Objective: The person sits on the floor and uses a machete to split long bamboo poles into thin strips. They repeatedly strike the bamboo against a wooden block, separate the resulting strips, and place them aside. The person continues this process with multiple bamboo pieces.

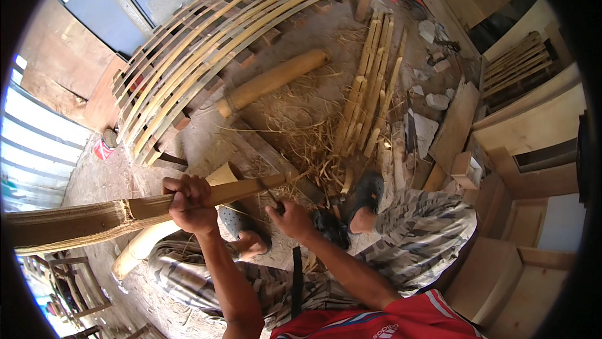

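My left hand [191, 204] is wrapped round a long split bamboo piece [81, 221], which runs from the left edge of the view to a narrower end above my right knee side. In my right hand [291, 220] is the handle of a knife [270, 195]. Its dark, narrow blade meets the bamboo near the far end; the cutting edge is too small to make out. Beneath the split piece lies a round bamboo pole [139, 246], slanting across beside my left leg.
Bamboo shavings [301, 135] litter the floor ahead. Beyond them lie a thick bamboo log [273, 82] and a bundle of split strips [367, 88]. A slatted bamboo rack [219, 44] stands at the far left. Wooden cabinets [533, 182] line the right, near stone pieces [425, 133].
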`<state>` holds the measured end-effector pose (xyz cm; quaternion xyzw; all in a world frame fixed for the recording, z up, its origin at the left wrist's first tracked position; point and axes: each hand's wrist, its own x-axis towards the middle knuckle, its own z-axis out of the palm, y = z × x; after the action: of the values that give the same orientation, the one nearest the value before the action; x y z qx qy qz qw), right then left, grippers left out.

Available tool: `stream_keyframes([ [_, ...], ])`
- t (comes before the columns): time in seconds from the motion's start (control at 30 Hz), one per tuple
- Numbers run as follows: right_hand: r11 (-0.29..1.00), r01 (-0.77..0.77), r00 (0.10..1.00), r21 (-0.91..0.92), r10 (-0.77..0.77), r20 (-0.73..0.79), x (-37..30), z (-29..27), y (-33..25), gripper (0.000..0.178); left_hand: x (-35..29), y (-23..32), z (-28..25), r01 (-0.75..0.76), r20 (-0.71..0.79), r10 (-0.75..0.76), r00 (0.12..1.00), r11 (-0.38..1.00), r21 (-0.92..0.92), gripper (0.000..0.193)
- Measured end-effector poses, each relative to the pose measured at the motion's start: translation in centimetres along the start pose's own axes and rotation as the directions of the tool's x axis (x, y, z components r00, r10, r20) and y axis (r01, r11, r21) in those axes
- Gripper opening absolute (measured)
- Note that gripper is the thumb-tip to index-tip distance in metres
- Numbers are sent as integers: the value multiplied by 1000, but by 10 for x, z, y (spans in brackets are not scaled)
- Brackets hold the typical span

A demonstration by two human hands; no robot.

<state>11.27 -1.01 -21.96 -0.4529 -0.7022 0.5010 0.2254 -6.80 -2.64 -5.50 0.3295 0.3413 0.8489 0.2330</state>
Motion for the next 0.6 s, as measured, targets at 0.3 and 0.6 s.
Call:
stream_keyframes([
  [0.3,979,-181,983,-90,184,26,-3,4,48,37,-4,-3,17,29,15,-29,999,1000,-13,26],
  [0.6,999,-52,999,5,52,15,-5,-1,11,34,-7,-5,16,41,46,-40,998,999,-20,19],
])
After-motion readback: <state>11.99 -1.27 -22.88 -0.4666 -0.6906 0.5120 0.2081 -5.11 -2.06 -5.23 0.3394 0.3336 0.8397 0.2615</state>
